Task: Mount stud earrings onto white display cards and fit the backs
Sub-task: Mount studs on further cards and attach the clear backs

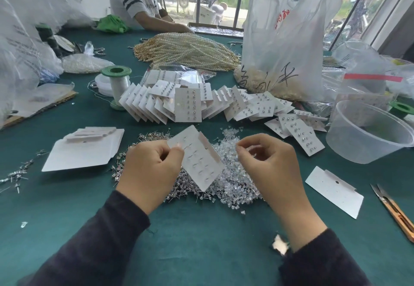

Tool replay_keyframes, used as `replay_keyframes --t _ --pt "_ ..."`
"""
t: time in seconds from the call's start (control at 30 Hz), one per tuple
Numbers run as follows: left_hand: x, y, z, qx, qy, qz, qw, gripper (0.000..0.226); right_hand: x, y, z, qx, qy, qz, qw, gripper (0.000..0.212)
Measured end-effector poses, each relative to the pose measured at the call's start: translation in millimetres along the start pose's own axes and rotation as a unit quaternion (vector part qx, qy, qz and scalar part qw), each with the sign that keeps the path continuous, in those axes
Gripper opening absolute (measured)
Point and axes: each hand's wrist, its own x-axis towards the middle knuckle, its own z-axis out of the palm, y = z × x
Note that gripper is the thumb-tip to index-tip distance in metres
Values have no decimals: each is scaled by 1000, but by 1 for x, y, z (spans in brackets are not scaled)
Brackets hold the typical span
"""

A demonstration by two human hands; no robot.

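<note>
While both dark-sleeved arms reach over the green felt desk [201, 229], the work sits between the hands. Far left of the left hand: loose silver stud earrings [15, 177] scattered on the felt, then a stack of blank white folded cards [84, 149] w/ smaller cards on top. Left hand [149, 169] is closed, thumb & fingers pinched on the upper left edge of a white rectangular display card [198, 158]; card tilted, back side up, rows of posts w/ clear backs showing. Under the card & both hands: heap of silver studs [183, 187] on the left, merging w/ a heap of clear plastic earring backs [233, 182] on the right. Right hand [272, 169] is curled just right of the card, not touching it, fingertips together around something small & clear; can't tell exactly what. Beyond the hands: finished white cards w/ studs [188, 105] fanned in overlapping rows. Right of the right hand: single blank white card [333, 192], a clear plastic tub [367, 133] further back, then orange-handled thread snips [394, 210] at the desk's far right.
</note>
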Motion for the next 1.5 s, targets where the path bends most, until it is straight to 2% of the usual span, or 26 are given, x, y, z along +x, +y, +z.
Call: replay_keyframes --t 0.1,0.2,0.27,0.63,0.97,1.17,1.3,1.5 --pt "-6 3 4 8 -13 36 999 45 -10 -14 10 24 -15 -86 996 12" --pt "-11 6 7 24 -30 80 996 41 -17 -18 24 -59 -1 -201 978 6" --pt "-12 7 8 31 -37 100 994 40 -19 -16 29 -90 8 -227 970 5" --pt "-15 6 10 40 -35 94 994 39 -22 -14 34 -133 33 -287 948 6" --pt "-16 8 11 70 -28 116 990 38 -22 -13 34 -77 -4 -204 976 3" --pt "-17 7 11 66 -28 110 991 37 -23 -15 35 -64 -4 -196 978 3" --pt "-18 7 10 60 -32 123 990 45 -24 -16 36 -72 6 -220 973 5" --pt "-15 7 9 56 -27 117 991 44 -26 -18 40 -110 23 -273 955 10"
